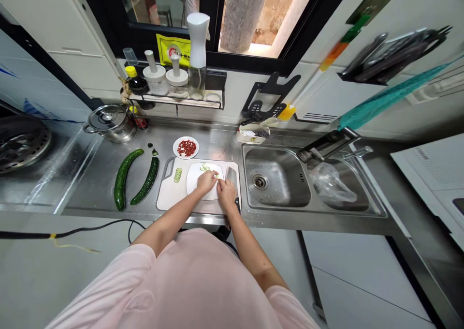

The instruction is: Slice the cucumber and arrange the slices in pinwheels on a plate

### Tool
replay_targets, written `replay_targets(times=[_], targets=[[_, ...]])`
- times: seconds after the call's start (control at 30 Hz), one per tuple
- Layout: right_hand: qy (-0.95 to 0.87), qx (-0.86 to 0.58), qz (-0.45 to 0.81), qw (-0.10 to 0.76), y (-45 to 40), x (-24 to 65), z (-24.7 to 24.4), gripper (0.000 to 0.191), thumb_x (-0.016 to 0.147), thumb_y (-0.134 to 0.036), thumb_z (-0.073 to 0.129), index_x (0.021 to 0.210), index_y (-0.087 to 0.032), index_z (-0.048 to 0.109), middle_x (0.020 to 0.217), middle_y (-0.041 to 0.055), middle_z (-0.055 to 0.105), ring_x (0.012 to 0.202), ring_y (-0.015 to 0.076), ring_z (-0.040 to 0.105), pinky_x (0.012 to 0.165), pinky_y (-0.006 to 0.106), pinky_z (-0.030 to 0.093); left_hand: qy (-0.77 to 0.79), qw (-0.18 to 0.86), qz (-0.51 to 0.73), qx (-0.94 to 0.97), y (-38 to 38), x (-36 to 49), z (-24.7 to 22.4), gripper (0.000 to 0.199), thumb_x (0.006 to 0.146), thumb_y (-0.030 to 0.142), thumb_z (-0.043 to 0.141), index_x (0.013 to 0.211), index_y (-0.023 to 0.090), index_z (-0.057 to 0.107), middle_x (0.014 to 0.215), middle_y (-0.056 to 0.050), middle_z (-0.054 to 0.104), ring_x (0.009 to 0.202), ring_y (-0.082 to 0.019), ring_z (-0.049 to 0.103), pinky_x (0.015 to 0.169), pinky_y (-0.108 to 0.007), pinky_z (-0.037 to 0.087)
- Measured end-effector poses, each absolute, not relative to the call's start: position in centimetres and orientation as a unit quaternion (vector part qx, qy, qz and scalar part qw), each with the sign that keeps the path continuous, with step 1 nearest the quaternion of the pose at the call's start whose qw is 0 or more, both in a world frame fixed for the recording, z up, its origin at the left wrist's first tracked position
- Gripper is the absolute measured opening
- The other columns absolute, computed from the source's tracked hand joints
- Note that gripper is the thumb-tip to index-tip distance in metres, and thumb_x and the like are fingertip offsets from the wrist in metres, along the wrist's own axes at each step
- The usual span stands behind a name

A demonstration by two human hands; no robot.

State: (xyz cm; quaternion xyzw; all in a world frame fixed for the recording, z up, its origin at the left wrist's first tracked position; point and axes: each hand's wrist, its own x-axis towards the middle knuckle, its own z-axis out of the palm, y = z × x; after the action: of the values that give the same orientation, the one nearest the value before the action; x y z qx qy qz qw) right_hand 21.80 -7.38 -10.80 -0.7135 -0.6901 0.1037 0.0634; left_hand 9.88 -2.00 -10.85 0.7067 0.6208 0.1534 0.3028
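My left hand (206,182) and my right hand (226,194) meet over a white square plate (193,186), fingertips pinched together around a small pale-green cucumber slice (216,176). Several thin cucumber slices (205,167) lie at the back of that plate. It rests on a white cutting board (170,196), where a short row of overlapping slices (177,175) sits at the left. A knife (231,175) lies along the board's right side, its black handle partly behind my right wrist. Left of the board are a whole cucumber (125,179) and a cut cucumber (147,184), with small end pieces (154,152) behind it.
A plate of chopped red pieces (186,148) stands behind the board. To the right is a double sink (277,174) with a faucet (329,142) and plastic bag (331,181). A lidded pot (112,123) stands back left, beside a seasoning rack (177,100).
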Motion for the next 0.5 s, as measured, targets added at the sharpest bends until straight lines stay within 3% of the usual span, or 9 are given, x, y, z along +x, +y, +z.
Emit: replay_targets(times=[0.5], targets=[[-0.697, -0.708, 0.108, 0.039, -7.27, 21.96, -10.72, 0.033, 0.096, -0.034, 0.036, 0.117, -0.027, 0.061, 0.097, 0.0085, 0.058, 0.094, 0.021, 0.049, 0.075, 0.029, 0.034, 0.621, 0.295, 0.147, 0.711, -2.04, 9.82, -11.06, 0.026, 0.084, 0.025, 0.055, 0.108, 0.026, 0.063, 0.096, -0.001, 0.064, 0.091, -0.015, 0.057, 0.079, -0.024, 0.042]])
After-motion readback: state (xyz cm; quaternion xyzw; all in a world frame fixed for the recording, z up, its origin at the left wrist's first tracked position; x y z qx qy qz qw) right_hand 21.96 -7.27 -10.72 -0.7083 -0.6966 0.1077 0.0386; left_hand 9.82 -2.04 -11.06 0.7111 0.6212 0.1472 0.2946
